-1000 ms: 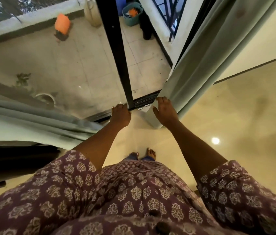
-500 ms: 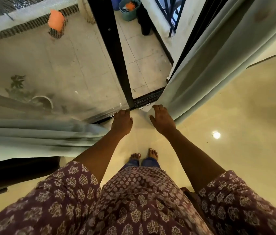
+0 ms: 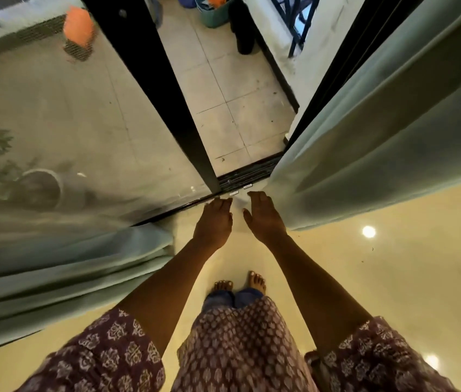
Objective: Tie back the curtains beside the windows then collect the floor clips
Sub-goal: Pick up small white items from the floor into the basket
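Dim warm room, lamp glare on floor [image 3: 368,232] (edges warped, slightly blurred).

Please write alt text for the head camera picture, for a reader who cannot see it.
Seen from above, a person reaches both arms down, left hand and right hand open and empty, near two small white clips by the black door track. Pale green curtains hang on both sides; a tiled balcony lies beyond.
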